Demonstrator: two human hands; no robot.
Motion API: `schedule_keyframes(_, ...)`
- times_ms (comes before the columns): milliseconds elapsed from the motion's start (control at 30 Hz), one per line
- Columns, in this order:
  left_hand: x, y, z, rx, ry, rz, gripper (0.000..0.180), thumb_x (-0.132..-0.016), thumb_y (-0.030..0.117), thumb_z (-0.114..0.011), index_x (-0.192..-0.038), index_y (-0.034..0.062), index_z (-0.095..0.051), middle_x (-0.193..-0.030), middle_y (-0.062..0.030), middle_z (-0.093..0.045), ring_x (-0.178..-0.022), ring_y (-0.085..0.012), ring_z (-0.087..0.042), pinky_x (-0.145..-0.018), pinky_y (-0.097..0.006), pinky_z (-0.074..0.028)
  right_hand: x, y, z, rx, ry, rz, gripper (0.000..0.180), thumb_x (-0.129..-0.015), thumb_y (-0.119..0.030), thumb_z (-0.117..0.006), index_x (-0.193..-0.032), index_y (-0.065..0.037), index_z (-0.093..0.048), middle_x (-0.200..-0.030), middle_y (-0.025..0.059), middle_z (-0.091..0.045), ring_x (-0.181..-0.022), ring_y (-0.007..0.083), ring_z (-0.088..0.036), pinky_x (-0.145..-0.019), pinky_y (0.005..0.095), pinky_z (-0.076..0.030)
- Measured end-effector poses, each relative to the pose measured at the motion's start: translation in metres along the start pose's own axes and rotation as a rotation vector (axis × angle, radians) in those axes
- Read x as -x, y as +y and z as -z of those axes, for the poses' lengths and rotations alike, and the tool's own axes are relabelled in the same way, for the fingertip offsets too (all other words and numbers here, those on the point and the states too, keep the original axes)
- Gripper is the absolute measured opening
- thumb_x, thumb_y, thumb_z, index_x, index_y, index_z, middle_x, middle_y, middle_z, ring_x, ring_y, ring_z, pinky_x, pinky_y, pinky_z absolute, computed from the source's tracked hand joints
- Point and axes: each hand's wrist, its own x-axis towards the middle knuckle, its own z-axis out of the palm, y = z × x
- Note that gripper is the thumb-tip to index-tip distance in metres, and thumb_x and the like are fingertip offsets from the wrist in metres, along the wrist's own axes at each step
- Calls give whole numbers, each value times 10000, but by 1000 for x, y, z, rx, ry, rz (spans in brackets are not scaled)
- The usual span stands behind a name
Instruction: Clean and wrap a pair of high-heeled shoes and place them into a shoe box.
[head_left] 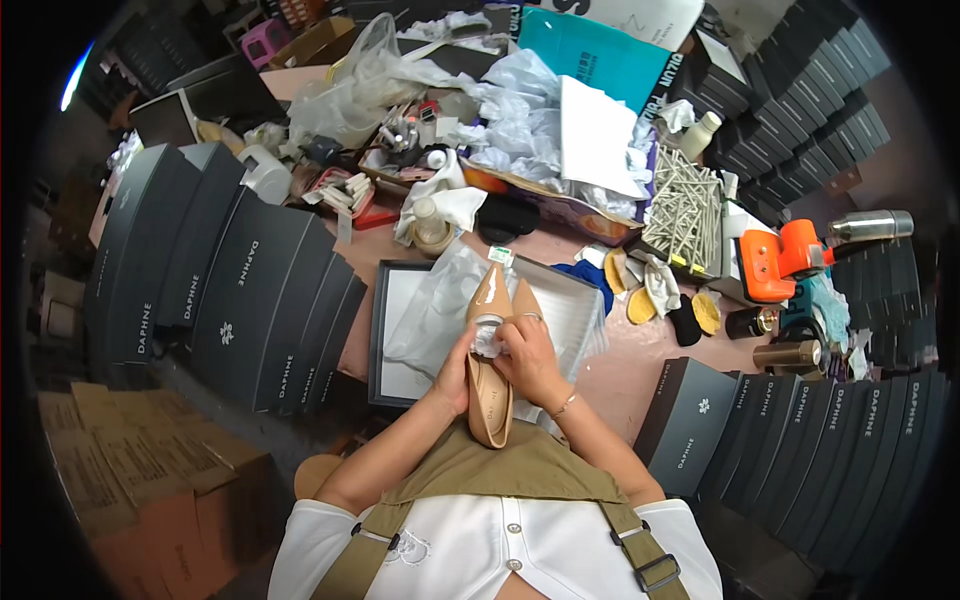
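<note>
A beige pointed-toe shoe point(488, 400) lies lengthwise in front of me, toe away, heel against my apron. My left hand point(455, 375) is closed around its left side. Crumpled white tissue paper point(488, 338) sits in the shoe's opening, and the fingers of my right hand point(530, 358) pinch it there. Beyond my right hand shows the toe of a second beige shoe point(526, 296); the rest of that one is hidden. Beneath both is an open shoe box point(402, 380) with a grey rim and loose white tissue point(425, 320) inside.
Dark shoe boxes stand in rows at left point(245, 300) and right point(690, 420). Behind are a carton of crumpled paper point(520, 110), a tray of white sticks point(685, 210), yellow sponge pads point(706, 312), an orange tool point(765, 265) and a metal flask point(870, 226).
</note>
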Motion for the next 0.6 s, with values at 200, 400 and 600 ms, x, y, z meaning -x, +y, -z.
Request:
schedule_keyframes(200, 4, 3, -2, -213, 88, -30, 342, -982, 359, -448, -1176, 79, -488, -1079, -85, -580, -965, -206, -608, -810, -379, -528, 2, -6, -1, -108, -43, -176, 319, -682, -135, -754, -916, -56, -554, -901, 114, -525, -891, 331, -510, -780, 412, -434)
schedule_keyframes(400, 14, -3, 2, -151, -69, -2, 401, -987, 406, -401, -1205, 77, -473, -1105, -113, -581, -983, -229, -610, -828, -392, -527, 1, -14, -12, -7, 139, -192, 903, -684, -237, -787, -1420, -59, -295, -1218, 273, -517, -1177, 417, -479, -956, 414, -416)
schedule_keyframes(600, 17, -9, -14, -298, -73, -13, 425, -978, 401, -414, -1251, 75, -430, -1070, -99, -577, -945, -189, -606, -827, -352, -519, 0, -1, -3, -364, 105, -467, 805, -707, -110, -729, -1402, -37, -327, -1099, 278, -593, -1034, 400, -592, -865, 372, -474)
